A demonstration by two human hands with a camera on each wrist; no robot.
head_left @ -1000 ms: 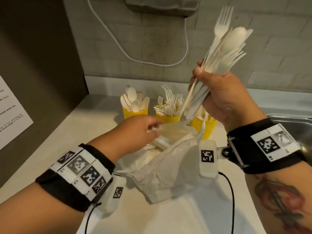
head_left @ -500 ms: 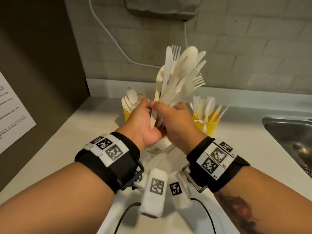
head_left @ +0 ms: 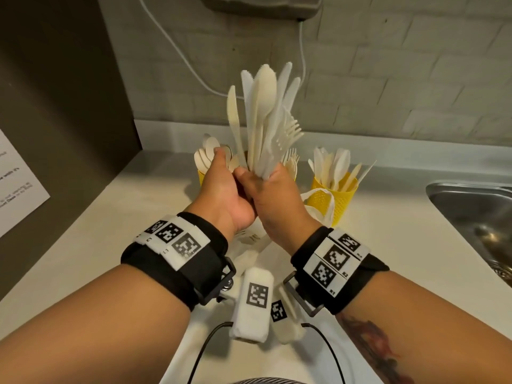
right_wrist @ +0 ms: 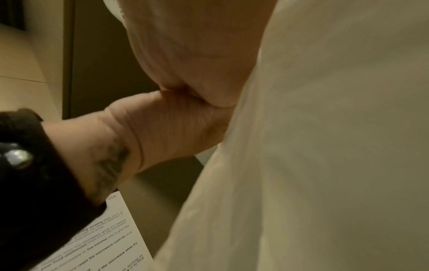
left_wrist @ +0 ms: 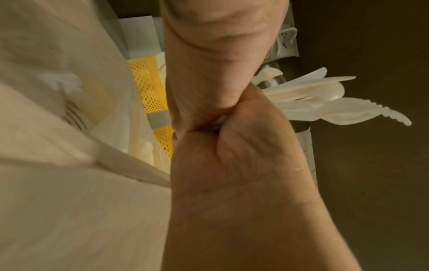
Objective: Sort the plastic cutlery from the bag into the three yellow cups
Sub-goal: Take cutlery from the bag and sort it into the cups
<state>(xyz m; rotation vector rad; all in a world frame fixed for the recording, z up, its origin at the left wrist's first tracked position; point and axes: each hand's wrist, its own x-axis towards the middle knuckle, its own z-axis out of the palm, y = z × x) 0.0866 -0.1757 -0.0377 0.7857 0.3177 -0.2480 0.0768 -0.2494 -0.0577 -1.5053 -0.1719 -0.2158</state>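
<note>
Upright above the counter: a mixed bundle of white plastic cutlery (head_left: 263, 120), knives, spoons and forks fanned out at the top, handles gathered low. Gripped at the handles by the right hand (head_left: 273, 200), fingers wrapped round them. Pressed against it from the left, the left hand (head_left: 224, 195), fingers curled about the same handles, thumb up beside the bundle. From the left wrist view, handle ends (left_wrist: 220, 121) just visible in the seam between the two hands, blades and tines (left_wrist: 325, 102) spreading beyond. Behind the hands, three yellow mesh cups in a row by the wall: spoon cup (head_left: 201, 176) to the left, mostly hidden; fork cup (head_left: 291, 164) in the middle, only its forks showing; knife cup (head_left: 336, 198) to the right. Below the hands, partly covered, the crumpled white plastic bag (head_left: 318, 206) on the pale countertop (head_left: 110, 231), one handle loop touching the knife cup. Further right, a steel sink (head_left: 476, 217). On the dark panel at left, a printed notice (head_left: 16, 187). Along the tiled wall, a white cable (head_left: 177, 51).
</note>
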